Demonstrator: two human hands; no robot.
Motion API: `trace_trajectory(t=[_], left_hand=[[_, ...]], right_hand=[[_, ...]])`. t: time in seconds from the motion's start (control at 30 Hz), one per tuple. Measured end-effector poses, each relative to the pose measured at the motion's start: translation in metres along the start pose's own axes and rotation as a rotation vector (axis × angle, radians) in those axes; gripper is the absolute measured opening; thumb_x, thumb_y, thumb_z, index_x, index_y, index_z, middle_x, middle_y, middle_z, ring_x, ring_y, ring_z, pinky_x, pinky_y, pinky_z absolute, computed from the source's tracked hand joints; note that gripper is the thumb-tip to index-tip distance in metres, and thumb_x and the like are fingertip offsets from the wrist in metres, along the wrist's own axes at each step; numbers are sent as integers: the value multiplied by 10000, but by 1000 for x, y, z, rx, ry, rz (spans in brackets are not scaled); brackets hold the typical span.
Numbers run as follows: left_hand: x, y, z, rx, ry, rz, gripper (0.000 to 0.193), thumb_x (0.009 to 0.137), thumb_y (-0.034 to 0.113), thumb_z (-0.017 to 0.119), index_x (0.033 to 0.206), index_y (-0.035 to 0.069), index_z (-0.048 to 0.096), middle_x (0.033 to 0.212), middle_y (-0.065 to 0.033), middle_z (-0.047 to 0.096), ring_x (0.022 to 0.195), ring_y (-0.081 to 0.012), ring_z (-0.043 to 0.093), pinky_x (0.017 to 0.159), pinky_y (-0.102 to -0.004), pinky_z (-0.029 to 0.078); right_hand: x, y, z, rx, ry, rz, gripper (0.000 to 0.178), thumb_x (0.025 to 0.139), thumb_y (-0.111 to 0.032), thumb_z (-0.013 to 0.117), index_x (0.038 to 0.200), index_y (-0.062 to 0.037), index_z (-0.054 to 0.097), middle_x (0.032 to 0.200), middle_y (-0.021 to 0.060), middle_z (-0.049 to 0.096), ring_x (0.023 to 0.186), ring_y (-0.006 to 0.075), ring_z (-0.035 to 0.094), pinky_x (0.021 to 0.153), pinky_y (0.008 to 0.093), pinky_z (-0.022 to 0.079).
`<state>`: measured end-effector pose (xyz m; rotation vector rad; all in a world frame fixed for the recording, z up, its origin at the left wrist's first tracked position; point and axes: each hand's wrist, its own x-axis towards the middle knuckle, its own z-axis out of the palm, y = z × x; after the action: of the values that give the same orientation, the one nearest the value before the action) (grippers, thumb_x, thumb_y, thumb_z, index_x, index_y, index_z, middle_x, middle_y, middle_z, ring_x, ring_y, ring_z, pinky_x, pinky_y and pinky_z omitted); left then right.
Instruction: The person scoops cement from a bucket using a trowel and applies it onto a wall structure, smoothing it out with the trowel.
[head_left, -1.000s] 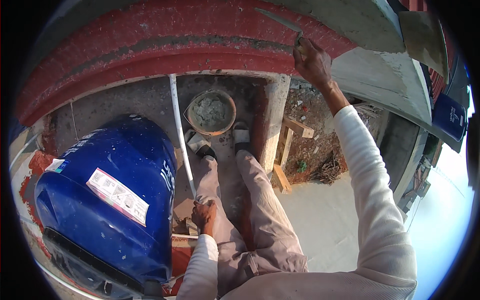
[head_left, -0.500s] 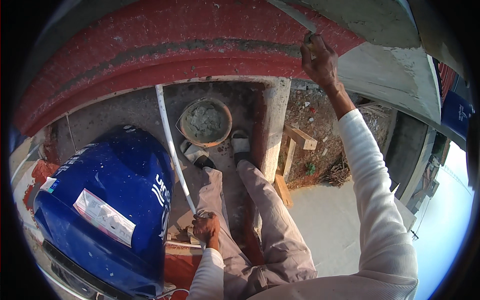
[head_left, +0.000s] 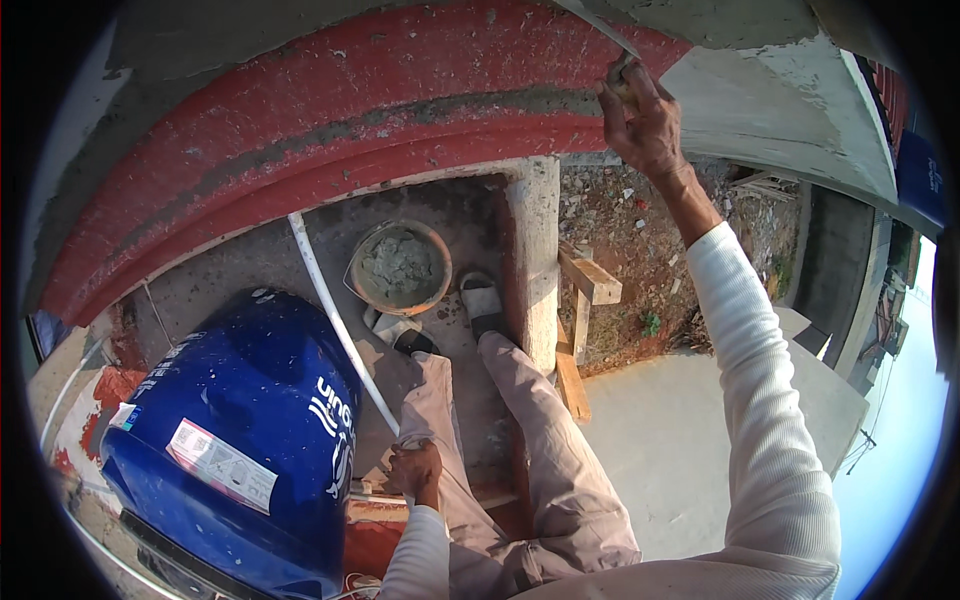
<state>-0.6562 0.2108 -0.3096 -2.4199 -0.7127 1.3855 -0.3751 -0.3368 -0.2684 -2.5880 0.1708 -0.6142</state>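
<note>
Raised at the upper right, my right hand point(head_left: 646, 118) is closed around the handle of a trowel point(head_left: 598, 28), whose thin blade shows nearly edge-on. The blade lies against or just in front of the wall, where the red band point(head_left: 440, 60) meets grey plaster point(head_left: 730, 22); contact I cannot tell. Low in the picture, my left hand point(head_left: 415, 470) has its fingers wrapped round a white pipe point(head_left: 340, 325) that slants up toward the wall. A bucket point(head_left: 447, 272) of wet grey mortar point(head_left: 400, 266) stands on the floor by my feet.
A big blue water tank point(head_left: 230, 400) fills the left side. Right of my legs runs a low pale ledge point(head_left: 538, 250), with wooden pieces point(head_left: 592, 280) beyond it. Past that lie rubble-strewn ground point(head_left: 650, 230) and a grey slab point(head_left: 670, 440).
My view has tilted up, so the bucket, tank and ledge sit lower in the picture. Both hands keep their grips; the trowel remains near the top of the red band.
</note>
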Motion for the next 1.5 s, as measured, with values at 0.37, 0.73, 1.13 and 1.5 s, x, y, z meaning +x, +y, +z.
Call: trace_trajectory(t=[0.37, 0.73, 1.13, 1.5], left_hand=[[10, 6, -7, 5, -54, 13, 653, 852, 501, 640, 1280, 8, 632, 1213, -248, 711, 1132, -417, 704, 996, -507, 550], [-15, 35, -35, 79, 42, -40, 657, 866, 544, 655, 1239, 4, 699, 1249, -202, 726, 1180, -375, 698, 1025, -477, 545], [133, -128, 88, 422, 800, 450, 749, 837, 684, 686, 1217, 39, 699, 1195, -155, 738, 1106, -367, 719, 933, -491, 564], [85, -36, 38, 128, 286, -16, 617, 874, 594, 670, 1162, 52, 731, 1186, -151, 753, 1114, -334, 730, 941, -486, 570]], right_hand=[[5, 51, -1, -122, -52, -121, 169, 907, -93, 698, 1046, -59, 607, 982, 121, 682, 853, 404, 696, 719, 498, 580], [-2, 98, -16, -200, -18, -226, 203, 889, -44, 722, 1023, -62, 570, 952, 109, 628, 863, 350, 641, 836, 442, 496], [-12, 99, -42, -135, 117, -64, 191, 908, -97, 696, 1072, -78, 600, 1012, 107, 653, 1004, 343, 644, 937, 463, 504], [-33, 127, -73, -187, 55, -59, 65, 954, -81, 635, 931, -25, 660, 974, 158, 590, 966, 370, 610, 860, 473, 491]])
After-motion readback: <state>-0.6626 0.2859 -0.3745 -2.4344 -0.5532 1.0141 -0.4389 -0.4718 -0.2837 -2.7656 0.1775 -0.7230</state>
